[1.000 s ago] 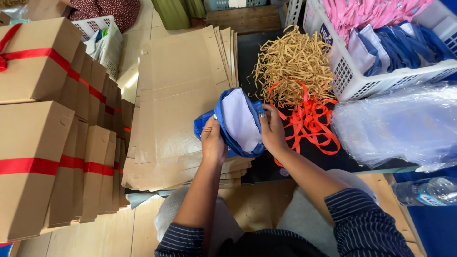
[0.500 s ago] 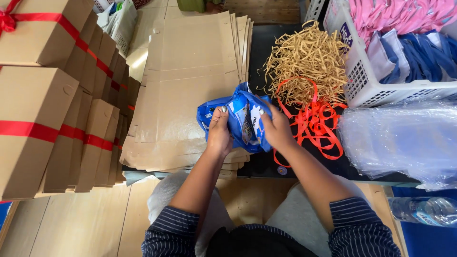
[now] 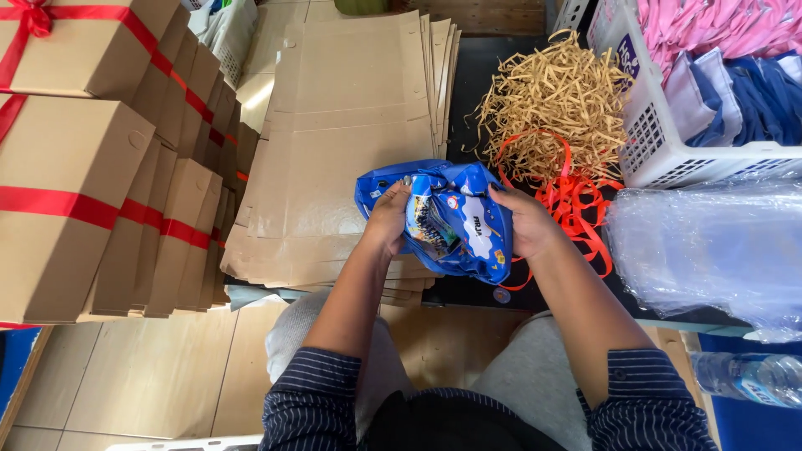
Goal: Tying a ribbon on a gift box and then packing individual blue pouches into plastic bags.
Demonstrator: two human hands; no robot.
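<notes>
Both closed on the blue bag (image 3: 455, 219), left hand (image 3: 389, 215) and right hand (image 3: 525, 224): probably light, soft, slippery; best gripped at the edges.

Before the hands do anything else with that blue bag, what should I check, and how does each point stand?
1. Left hand grips the blue bag: ok.
2. Right hand grips its other side: ok.
3. Bag held above the flat cardboard stack, not resting on it: cannot tell.
4. Orange ribbon free of the right hand: cannot tell, it lies right beside it.
5. Paper shred pile apart from the bag: ok.
</notes>
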